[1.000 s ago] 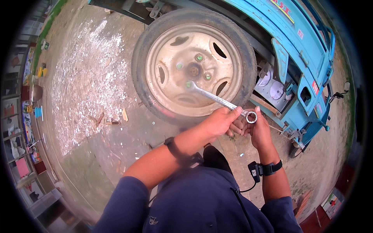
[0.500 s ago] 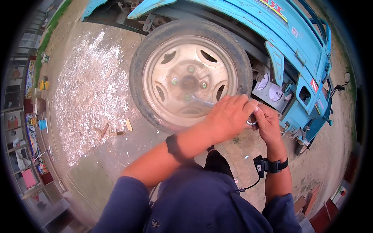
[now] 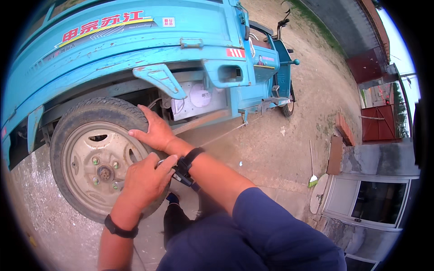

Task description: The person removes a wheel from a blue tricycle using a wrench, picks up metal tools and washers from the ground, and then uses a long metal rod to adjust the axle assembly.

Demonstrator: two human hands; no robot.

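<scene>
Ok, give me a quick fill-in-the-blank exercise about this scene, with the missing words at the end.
1. The left hand has its grip on a metal wrench, while the right hand lies against the rubber ____ of the wheel.
2. Around the central hub, ____ green-marked fasteners show.
3. The band on the left wrist is coloured ____.
4. The large lettering on the blue side of the vehicle is ____.

Missing words: tyre; four; black; red.

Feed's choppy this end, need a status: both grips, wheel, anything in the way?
Left grip closed on wrench; right grip open against tire. Wheel upright, four greenish nuts showing. Left grip hides part of wheel.
</scene>
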